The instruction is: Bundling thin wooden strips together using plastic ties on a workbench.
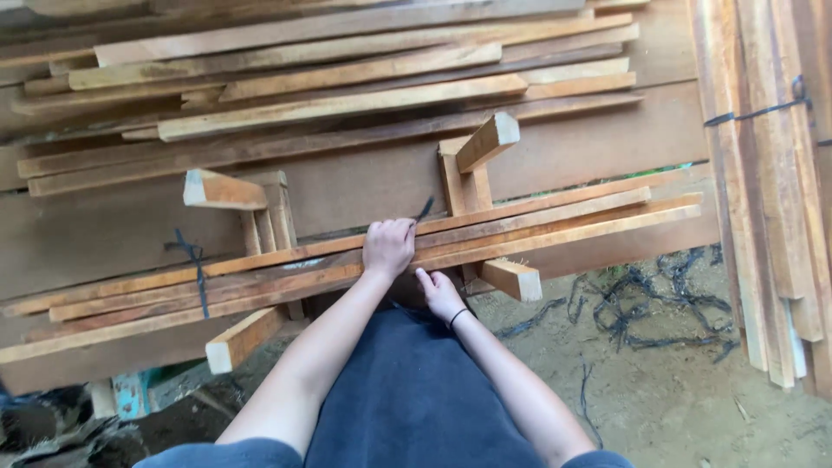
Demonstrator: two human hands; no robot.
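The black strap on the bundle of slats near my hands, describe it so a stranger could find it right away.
Start at the wooden cradle of short blocks in front of the big lumber stack; a bundle of long slats lies across it. Left of the left hand, the black strap wraps that bundle. Unlike the loose black strapping on the dirt at right, it is tied around the wood.

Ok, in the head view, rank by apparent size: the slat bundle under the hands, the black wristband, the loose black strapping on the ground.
1. Slat bundle, largest.
2. Loose strapping.
3. Wristband, smallest.
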